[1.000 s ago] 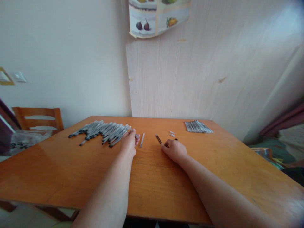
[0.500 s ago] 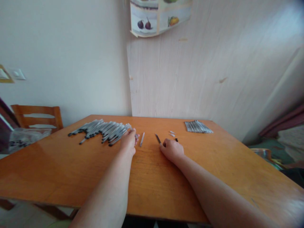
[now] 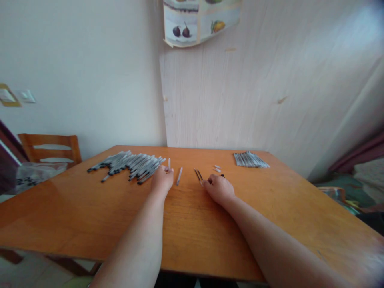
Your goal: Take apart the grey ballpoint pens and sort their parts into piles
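Note:
My left hand point(image 3: 162, 179) is closed around a frosted, pale pen barrel point(image 3: 169, 163), which stands up out of its fingers. Just right of that hand, another pale pen barrel point(image 3: 179, 176) lies on the table. My right hand point(image 3: 219, 188) rests on the tabletop with curled fingers, its fingertips at the lower ends of two thin dark pen refills point(image 3: 198, 175) lying side by side. It appears to pinch one of them; the fingertips partly cover the ends. Small white caps point(image 3: 217, 169) and a black piece point(image 3: 222, 175) lie just beyond this hand.
A large pile of black-tipped pens point(image 3: 141, 166) spreads over the left of the wooden table point(image 3: 186, 236). At the back right lies a neat row of pens point(image 3: 250, 159). A chair point(image 3: 49, 146) holding a plastic bag point(image 3: 40, 174) stands at the left.
A second refill now shows beside the first at my right fingertips. The barrel in my left hand has turned upright. My right hand has barely moved.

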`<state>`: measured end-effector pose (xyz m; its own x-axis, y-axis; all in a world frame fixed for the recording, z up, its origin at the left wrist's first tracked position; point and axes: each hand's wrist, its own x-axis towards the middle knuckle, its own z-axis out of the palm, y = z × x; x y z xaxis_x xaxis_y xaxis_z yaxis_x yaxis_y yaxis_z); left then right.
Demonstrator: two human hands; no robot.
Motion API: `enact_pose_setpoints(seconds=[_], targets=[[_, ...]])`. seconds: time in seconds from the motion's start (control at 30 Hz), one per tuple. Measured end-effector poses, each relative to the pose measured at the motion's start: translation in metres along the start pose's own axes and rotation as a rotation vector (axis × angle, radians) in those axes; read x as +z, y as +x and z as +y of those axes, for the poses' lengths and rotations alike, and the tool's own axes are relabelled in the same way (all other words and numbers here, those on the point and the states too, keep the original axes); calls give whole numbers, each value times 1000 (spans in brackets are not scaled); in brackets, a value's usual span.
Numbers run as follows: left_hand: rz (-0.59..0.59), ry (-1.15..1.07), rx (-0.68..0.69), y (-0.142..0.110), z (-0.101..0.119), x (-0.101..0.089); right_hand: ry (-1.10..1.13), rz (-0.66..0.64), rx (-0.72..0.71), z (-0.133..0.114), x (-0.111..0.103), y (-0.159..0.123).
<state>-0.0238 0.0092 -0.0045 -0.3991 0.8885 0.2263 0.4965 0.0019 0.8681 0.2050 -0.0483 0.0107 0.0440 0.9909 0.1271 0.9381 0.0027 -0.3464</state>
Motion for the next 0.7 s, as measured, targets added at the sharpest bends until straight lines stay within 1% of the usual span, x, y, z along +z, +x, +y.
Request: enact_pose_setpoints(seconds=[0.07, 0.1, 0.17, 0.23, 0.47, 0.57, 0.7], targets=[[-25, 260, 96, -1, -1, -3, 8, 7, 1, 3, -1, 0], [-49, 360, 123, -2, 0, -5, 10, 11, 2, 4, -2, 0], [-99, 492, 129, -5, 2, -6, 16, 20, 6, 6, -3, 0], [-122, 579, 134, -7, 4, -7, 24, 28, 15, 7, -4, 1], [-128, 686, 188, -9, 5, -4, 58, 45, 23, 11, -5, 1], [-130, 698, 188, -9, 4, -3, 65, 46, 28, 12, -5, 3], [-114, 699, 232, -9, 3, -2, 70, 30, 46, 13, -6, 4]])
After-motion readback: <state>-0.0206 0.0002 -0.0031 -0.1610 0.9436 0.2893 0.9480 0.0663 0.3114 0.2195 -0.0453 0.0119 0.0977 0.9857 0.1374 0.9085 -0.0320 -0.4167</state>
